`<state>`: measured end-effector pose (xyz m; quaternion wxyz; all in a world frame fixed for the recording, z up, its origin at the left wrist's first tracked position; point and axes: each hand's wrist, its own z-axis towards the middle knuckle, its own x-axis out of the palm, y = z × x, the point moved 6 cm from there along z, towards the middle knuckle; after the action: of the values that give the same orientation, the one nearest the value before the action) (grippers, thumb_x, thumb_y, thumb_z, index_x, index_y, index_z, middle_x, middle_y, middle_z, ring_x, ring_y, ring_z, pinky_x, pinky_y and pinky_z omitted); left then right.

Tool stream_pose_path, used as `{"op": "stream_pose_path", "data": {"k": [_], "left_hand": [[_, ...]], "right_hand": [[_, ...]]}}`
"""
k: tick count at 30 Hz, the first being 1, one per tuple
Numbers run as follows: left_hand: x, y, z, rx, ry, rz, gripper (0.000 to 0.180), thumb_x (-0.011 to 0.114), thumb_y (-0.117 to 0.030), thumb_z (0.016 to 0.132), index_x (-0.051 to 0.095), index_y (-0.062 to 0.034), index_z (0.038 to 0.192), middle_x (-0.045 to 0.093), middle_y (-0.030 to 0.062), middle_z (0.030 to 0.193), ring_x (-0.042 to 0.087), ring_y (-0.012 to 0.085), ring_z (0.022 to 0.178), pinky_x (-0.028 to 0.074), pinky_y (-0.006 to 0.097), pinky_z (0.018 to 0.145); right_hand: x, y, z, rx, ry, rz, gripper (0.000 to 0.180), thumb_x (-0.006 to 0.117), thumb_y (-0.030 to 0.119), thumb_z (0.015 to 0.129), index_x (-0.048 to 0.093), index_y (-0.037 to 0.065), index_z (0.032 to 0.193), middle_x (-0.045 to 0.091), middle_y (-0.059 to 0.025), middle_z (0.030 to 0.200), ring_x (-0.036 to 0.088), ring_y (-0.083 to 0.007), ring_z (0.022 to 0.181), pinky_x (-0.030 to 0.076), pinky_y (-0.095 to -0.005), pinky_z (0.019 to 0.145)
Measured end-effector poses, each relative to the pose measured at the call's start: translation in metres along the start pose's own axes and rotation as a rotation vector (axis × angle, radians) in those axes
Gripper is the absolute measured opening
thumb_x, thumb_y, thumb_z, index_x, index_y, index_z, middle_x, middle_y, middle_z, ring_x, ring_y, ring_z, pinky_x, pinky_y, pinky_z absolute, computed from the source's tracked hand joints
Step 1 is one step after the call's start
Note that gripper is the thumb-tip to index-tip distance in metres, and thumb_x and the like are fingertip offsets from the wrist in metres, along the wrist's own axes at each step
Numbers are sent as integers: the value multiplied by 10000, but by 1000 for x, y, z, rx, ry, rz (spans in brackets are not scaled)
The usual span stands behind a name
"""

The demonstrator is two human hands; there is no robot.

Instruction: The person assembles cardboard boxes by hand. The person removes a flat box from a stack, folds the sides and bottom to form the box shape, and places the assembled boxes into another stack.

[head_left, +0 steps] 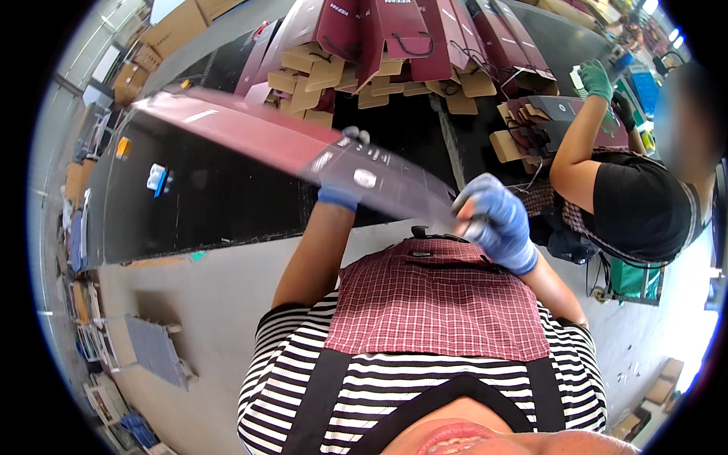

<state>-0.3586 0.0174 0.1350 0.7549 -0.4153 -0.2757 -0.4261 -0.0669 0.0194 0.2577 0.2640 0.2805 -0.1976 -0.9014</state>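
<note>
Maroon package [292, 152], blurred, hides much of the left hand [338, 197].

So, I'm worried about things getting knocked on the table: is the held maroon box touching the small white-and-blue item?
Apart: the head view shows black tabletop between the maroon box and the white-and-blue item.

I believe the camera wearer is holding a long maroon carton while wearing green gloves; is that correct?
Not quite: the head view shows that the wearer's gloves are mostly blue, not green; the wearer is indeed holding a long maroon carton.
</note>
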Motion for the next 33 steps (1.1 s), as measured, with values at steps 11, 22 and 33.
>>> {"op": "stream_pose_path", "data": {"k": [11, 22, 33], "left_hand": [[-35, 54, -143, -678, -706, 586, 292, 500, -288, 998, 681, -61, 1033, 688, 56, 985, 641, 179, 945, 505, 323, 811], [131, -54, 31, 188, 61, 2554, 690, 789, -341, 775, 550, -86, 1370, 605, 146, 1298, 518, 339, 1261, 350, 489, 1095], [198, -158, 100, 135, -298, 1817, 198, 663, -107, 937, 666, 7, 1099, 671, 31, 1055, 598, 101, 960, 482, 289, 856]], "right_hand": [[-25, -124, 2, 1015, -280, 331, 101, 671, 161, 918, 690, 61, 920, 626, 33, 799, 556, -50, 700, 445, -201, 649], [-37, -110, 71, 442, 63, 186, 135, 700, 132, 907, 663, 3, 923, 662, -57, 866, 623, -129, 850, 497, -279, 807], [-129, -91, 92, 377, -836, 159, 380, 615, 179, 956, 580, -2, 1289, 638, -46, 1123, 566, -99, 982, 462, -246, 872]]}}
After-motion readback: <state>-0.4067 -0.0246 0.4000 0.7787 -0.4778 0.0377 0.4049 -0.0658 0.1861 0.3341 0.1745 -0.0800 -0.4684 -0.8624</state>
